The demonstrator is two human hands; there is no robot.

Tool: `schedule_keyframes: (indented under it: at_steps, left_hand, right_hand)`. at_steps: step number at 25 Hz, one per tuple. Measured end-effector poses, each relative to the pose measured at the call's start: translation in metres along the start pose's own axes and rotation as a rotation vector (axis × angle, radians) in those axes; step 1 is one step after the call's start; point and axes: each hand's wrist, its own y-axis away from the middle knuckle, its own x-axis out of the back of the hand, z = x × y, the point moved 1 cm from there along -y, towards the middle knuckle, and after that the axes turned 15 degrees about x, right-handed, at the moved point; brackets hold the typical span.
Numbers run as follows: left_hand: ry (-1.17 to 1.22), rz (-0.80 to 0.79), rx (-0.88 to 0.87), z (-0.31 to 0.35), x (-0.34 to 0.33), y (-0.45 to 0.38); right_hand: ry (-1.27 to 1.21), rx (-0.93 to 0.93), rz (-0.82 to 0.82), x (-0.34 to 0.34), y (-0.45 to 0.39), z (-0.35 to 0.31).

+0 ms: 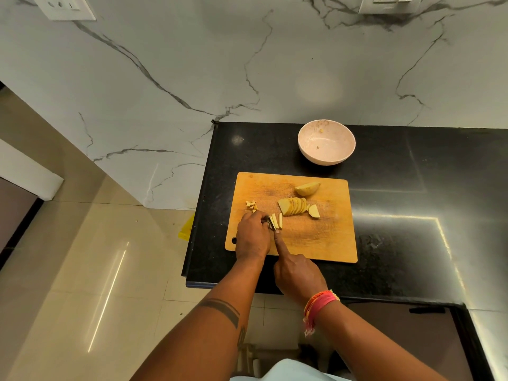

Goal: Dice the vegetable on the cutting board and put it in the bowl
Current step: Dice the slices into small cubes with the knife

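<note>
Fingers of the left hand curl down over a few pale potato sticks near the left side of the cutting board, pinning them in place. Right beside them the right hand grips a knife, its forefinger stretched forward along the back of the blade and the other fingers folded round a handle that is hidden under the palm. Only a short dark stretch of blade shows between the two hands, lying against the sticks.

Just behind the sticks lies a fanned row of potato slices, with one loose slice to its right. Farther back sits an uncut potato half. A small heap of diced pieces rests near the board's left edge, beyond the left hand.

Behind the board, well apart from it, a pale bowl stands on the black surface, with only a couple of tiny scraps inside. A pink thread band circles the right wrist. White veined marble wall rises behind.
</note>
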Motion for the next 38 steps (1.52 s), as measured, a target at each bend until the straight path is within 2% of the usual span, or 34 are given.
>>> schedule_keyframes:
  at_steps: [7,12,16,21,26,33,38]
  left_hand:
    - [0.007,0.001,-0.007,0.002,0.001,0.002]
    - [0.093,0.038,0.022,0.004,-0.002,0.012]
    - [-0.096,-0.001,-0.015,0.009,-0.011,0.021]
    - [-0.241,-0.025,-0.153,0.013,-0.008,0.009]
    - [-0.255,-0.081,-0.282,0.0,0.008,-0.003]
    - [-0.181,-0.077,-0.218,-0.011,0.006,-0.005]
    - [-0.153,-0.09,-0.219,-0.013,0.007,-0.009]
  right_hand:
    - [-0.012,-0.008,-0.013,-0.002,0.031,0.004]
    - [-0.065,-0.028,0.098,0.005,0.04,0.017]
    - [-0.104,-0.083,0.18,0.01,0.03,0.029]
    - [-0.094,-0.069,0.17,0.009,0.023,0.026]
    - [-0.087,-0.047,0.153,0.009,0.014,0.03]
    - [-0.12,0.031,0.124,0.0,0.004,0.026]
    - [-0.182,-0.034,0.229,-0.007,0.008,0.028]
